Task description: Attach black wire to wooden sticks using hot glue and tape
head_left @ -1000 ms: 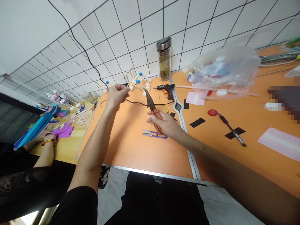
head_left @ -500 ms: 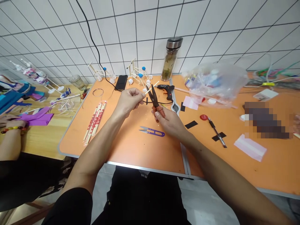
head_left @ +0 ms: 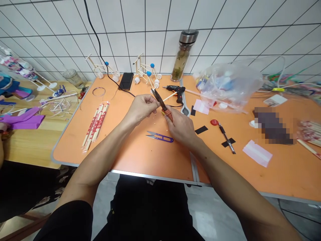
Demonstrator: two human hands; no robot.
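My left hand is closed in a pinch on a thin wooden stick that juts out to the right. My right hand grips the red handles of a pair of pliers, whose dark jaws are closed across the stick just right of my left fingers. Both hands hover above the orange table. Purple thread snips lie on the table just below my hands.
A black glue gun, a phone, stick-and-ball models, wrapped chopsticks, a jar, a plastic bag, a red-capped pen and black tape pieces lie about. Another person sits at the wooden table on the left.
My head has turned so more of the table shows. My left hand came toward my right, the pliers swung to the stick, and their jaws went from apart to closed on it.
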